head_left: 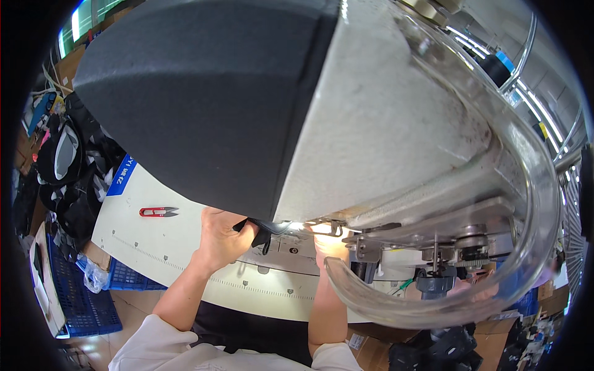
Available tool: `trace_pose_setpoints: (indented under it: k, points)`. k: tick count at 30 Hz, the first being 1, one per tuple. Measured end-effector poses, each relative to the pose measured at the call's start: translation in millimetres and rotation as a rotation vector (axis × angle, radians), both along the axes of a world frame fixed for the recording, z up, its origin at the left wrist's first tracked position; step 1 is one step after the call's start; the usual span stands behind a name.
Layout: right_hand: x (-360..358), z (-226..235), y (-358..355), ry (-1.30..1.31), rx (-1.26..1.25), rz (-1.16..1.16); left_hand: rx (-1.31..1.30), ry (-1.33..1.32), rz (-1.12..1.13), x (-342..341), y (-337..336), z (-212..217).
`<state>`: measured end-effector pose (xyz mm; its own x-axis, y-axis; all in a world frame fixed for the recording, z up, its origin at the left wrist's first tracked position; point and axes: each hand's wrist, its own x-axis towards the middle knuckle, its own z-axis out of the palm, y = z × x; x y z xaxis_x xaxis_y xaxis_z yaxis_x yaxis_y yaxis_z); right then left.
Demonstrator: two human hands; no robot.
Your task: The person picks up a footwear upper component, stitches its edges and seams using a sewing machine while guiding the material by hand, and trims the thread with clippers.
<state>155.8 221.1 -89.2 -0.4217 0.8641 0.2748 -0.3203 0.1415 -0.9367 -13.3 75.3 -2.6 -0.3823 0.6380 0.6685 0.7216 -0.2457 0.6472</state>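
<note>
Fabric (262, 240) lay beneath the sewing machine's head, in the left hand's grasp

The left hand (224, 235) rested over the pale table (127, 216), its thumb and fingers closed on the black fabric. The piece showed just to the right of that hand, beneath the lower edge of the dark grey cover (198, 117), with a loose end hanging down. The rest of it was hidden.

The right hand (331, 248) reached up under the pale machine casing (377, 136), lit brightly from close by. Small metal parts (334, 228) and the casing hid its fingertips, so whether those fingers gripped anything could not be told. A clear curved guard (427, 315) swept round the right side of the machine, its end crossing in front of the right forearm.

Red-handled snips (159, 212) lay on the table to the left of the left hand, blades pointing right. Ruler marks ran along the table's near side, and a blue label (121, 175) sat at its far left corner. Beyond the left edge were a heap of black pieces (77, 185), a blue basket (80, 303) and a clear plastic bag (94, 278). More black pieces (433, 351) lay below at the lower right, beside a cardboard box (371, 352).
</note>
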Motion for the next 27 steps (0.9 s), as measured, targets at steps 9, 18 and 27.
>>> trace_pose_setpoints:
  k: [9, 18, 27]
  points:
    - [4.3, 1.7, 0.9, 0.016, -0.004, -0.035, 0.059, 0.045, 0.087, 2.6, 3.0, -2.8]
    - [2.3, 8.6, -16.1, 0.061, -0.003, -0.097, 0.009, 0.050, 0.061, 34.9, -26.4, 6.8]
    - [2.8, 14.5, -24.2, 0.019, -0.003, -0.048, -0.035, 0.036, 0.061, 37.1, -26.6, 4.6]
